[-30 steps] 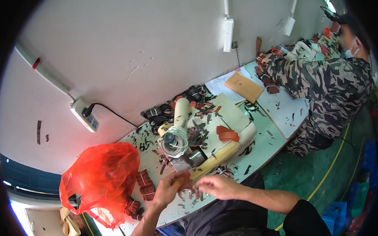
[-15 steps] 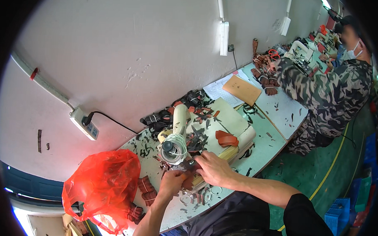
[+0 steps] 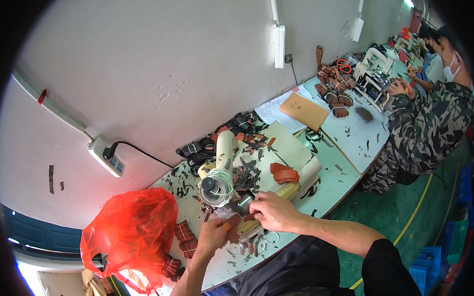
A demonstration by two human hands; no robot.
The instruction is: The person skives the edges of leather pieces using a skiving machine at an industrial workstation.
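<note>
My left hand, with an orange cover on a finger, is closed on a brown leather piece at the front of a cream bench machine. My right hand pinches a narrow dark brown strip just beside that piece. Whether strip and piece are joined, I cannot tell. A shiny metal cylinder shows between the hands and the machine's round knob. Dark offcuts and a curled red-brown strap lie on the machine's top.
A red plastic bag stands at the left, beside tied brown strap bundles. Black bundles line the wall side. Papers and a tan envelope lie farther right. A co-worker in camouflage sits at another machine.
My right hand has moved slightly right and down, uncovering the metal cylinder and the strip. The co-worker's arm has drawn back from the brown bundles, and their hands are by their machine.
</note>
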